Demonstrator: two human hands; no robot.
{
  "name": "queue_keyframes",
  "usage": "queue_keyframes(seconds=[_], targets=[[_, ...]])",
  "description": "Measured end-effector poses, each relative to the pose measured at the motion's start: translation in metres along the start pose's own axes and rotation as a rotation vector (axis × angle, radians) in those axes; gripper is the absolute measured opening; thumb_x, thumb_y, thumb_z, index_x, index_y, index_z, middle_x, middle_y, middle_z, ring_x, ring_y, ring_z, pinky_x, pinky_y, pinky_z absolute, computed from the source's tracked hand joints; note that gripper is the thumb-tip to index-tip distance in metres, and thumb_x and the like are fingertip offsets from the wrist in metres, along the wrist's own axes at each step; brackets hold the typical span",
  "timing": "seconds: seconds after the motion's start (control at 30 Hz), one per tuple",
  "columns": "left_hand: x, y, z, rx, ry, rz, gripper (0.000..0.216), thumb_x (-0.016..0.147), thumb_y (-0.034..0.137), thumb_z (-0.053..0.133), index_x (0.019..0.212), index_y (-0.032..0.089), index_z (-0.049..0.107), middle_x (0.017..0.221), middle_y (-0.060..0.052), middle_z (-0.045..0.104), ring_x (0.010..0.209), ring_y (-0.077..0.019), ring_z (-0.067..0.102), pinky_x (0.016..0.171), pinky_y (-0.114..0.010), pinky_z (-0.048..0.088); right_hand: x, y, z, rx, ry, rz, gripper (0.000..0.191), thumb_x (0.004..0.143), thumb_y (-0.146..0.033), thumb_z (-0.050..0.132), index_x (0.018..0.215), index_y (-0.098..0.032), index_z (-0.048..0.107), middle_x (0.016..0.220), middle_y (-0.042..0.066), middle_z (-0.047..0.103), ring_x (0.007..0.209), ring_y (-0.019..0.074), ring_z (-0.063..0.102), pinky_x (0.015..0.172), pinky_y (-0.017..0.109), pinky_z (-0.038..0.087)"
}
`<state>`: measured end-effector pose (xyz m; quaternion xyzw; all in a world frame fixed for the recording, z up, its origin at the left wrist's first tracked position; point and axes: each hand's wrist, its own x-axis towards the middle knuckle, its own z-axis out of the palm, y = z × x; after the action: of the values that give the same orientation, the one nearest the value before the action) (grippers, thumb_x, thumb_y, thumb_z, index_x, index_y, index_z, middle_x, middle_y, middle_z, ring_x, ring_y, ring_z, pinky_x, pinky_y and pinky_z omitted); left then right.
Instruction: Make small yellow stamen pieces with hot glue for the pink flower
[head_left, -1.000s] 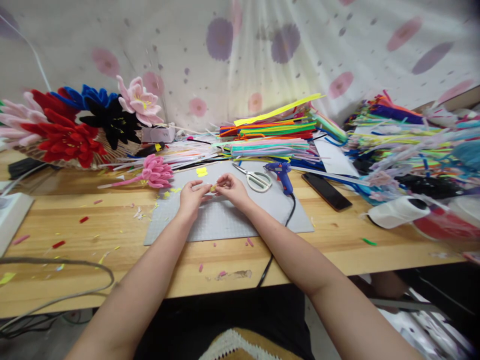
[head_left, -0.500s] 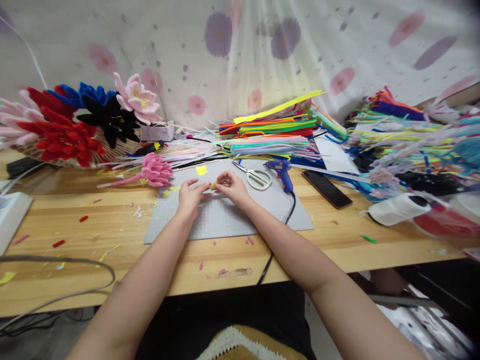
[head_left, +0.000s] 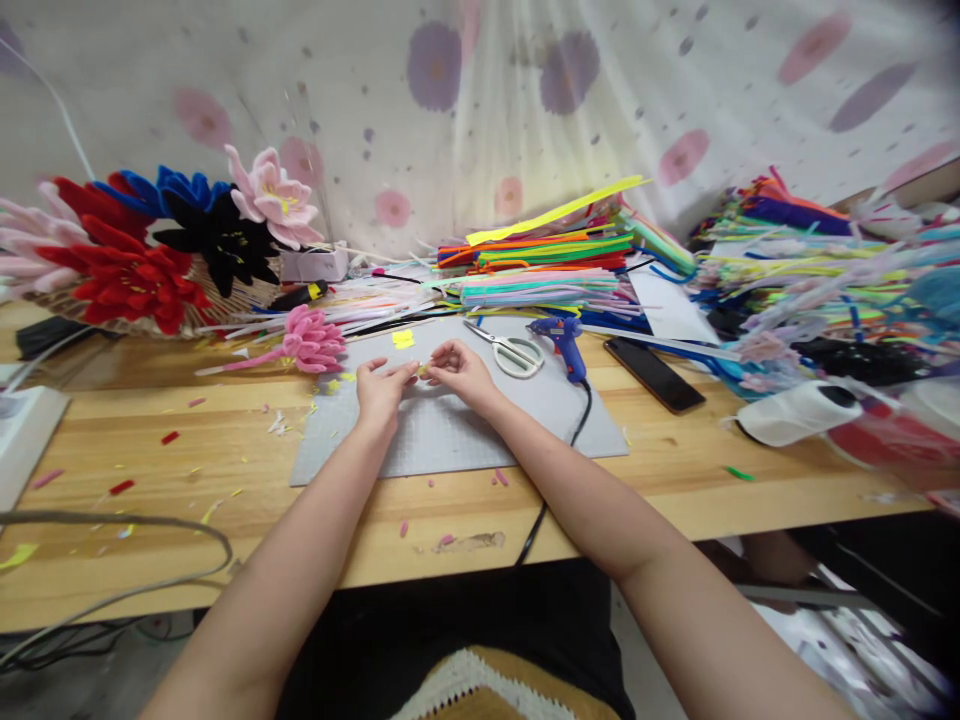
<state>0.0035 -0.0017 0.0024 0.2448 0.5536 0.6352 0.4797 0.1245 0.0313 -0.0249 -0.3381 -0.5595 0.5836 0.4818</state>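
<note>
My left hand [head_left: 382,391] and my right hand [head_left: 461,373] meet over the grey cutting mat [head_left: 450,440]. Between their fingertips is a small yellowish piece [head_left: 423,370], too small to name; both hands pinch it. Just beyond the fingers a yellow square of paper or felt [head_left: 403,339] lies on the mat, with yellow scraps [head_left: 334,386] left of my left hand. White-handled scissors [head_left: 517,358] rest to the right of my right hand, and past them is a blue glue gun [head_left: 564,345]. A pink fuzzy flower [head_left: 309,340] lies at the mat's left corner.
Bundles of coloured pipe cleaners [head_left: 547,265] are piled at the back, with more at right. Fuzzy flowers [head_left: 142,275] fill the back left. A phone [head_left: 654,375] and a white spool [head_left: 799,412] lie at right. The black glue gun cord [head_left: 581,425] runs to the front edge.
The hands stay nearly in place. The fingertips have drawn slightly closer around the yellowish piece, which shows less now. Nothing else has visibly moved.
</note>
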Motion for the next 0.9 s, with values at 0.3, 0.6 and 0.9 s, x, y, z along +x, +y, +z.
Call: queue_keyframes(seconds=[0.3,0.6,0.9], targets=[[-0.003,0.0,0.002,-0.04,-0.038,0.009,0.051,0.059,0.009,0.072,0.095,0.017,0.035,0.069,-0.001,0.064,0.06,-0.0115,0.063,0.071,-0.029,0.05,0.0,-0.002,0.001,0.001,0.01,0.009,0.036,0.058,-0.033,0.071,0.078,-0.019,0.045,0.067,-0.004,0.06,0.063,0.0105,0.063,0.061,0.025,0.051],[-0.006,0.003,-0.002,0.067,-0.133,0.019,0.052,0.06,0.014,0.072,0.101,0.015,0.039,0.07,-0.003,0.066,0.063,-0.0139,0.065,0.074,-0.033,0.051,-0.001,-0.003,-0.001,-0.009,0.038,0.014,0.037,0.058,-0.032,0.072,0.079,-0.019,0.045,0.068,-0.004,0.06,0.064,0.0112,0.062,0.061,0.025,0.051],[-0.002,-0.002,-0.004,0.136,-0.066,0.089,0.057,0.055,0.011,0.074,0.098,0.017,0.036,0.064,0.001,0.065,0.057,-0.0132,0.063,0.067,-0.03,0.051,-0.003,-0.005,0.002,-0.028,0.042,-0.009,0.038,0.058,-0.031,0.071,0.082,-0.019,0.043,0.067,-0.005,0.06,0.063,0.0096,0.063,0.059,0.022,0.049]])
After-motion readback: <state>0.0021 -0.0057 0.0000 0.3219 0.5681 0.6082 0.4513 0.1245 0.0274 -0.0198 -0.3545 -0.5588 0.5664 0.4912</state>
